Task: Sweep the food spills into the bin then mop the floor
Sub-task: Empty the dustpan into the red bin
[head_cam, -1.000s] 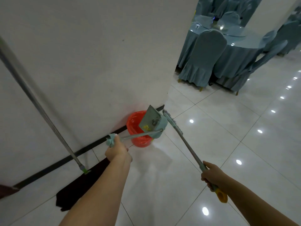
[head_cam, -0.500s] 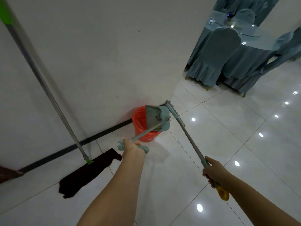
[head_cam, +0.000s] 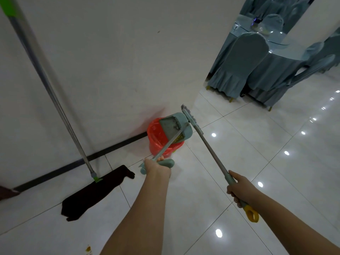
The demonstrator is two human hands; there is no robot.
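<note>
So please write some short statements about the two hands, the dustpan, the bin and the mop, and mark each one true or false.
1. The left hand grips the teal long-handled dustpan. True.
2. The dustpan is held over the red plastic-lined bin. True.
3. The right hand is empty. False: it grips the grey broom handle with the yellow end.
4. The dark flat mop with the green joint lies inside the bin. False: its head rests on the white tiled floor, its pole against the wall.

Dustpan (head_cam: 176, 127) over bin (head_cam: 161, 142); mop (head_cam: 95, 190) left, against wall (head_cam: 110, 61).
</note>
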